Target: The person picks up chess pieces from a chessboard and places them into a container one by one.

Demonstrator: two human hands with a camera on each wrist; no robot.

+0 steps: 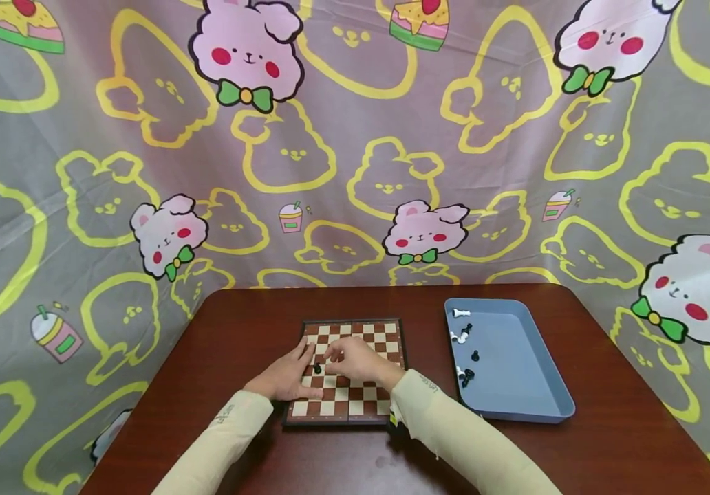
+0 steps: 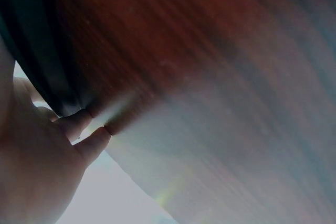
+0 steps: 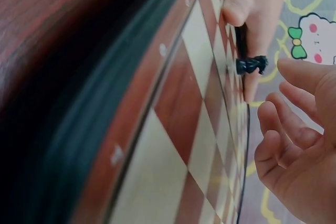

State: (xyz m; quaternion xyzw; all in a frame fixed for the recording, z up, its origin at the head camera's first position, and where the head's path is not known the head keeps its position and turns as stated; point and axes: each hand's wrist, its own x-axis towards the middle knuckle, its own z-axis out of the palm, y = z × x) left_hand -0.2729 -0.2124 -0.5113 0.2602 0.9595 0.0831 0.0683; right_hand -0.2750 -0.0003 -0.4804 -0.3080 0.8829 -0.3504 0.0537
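A chessboard (image 1: 364, 392) with brown and cream squares lies on the table. On its left half stands a small black chess knight (image 1: 318, 368), seen side-on as a black knight (image 3: 252, 65) in the right wrist view. My left hand (image 1: 287, 377) rests along the board's left edge, fingers extended and thumb over the squares. Over the board, my right hand (image 1: 358, 359) hovers just right of the knight. In the right wrist view, the right hand (image 3: 299, 135) has loosely bent fingers, its fingertips apart from the knight, and nothing shows in its grasp.
A blue-grey tray (image 1: 528, 371) stands right of the board. Several white and black chess pieces lie along its left side, among them a white piece (image 1: 461, 313) and a black pawn (image 1: 475, 355). A patterned curtain (image 1: 342, 165) hangs behind the brown table (image 1: 231, 323).
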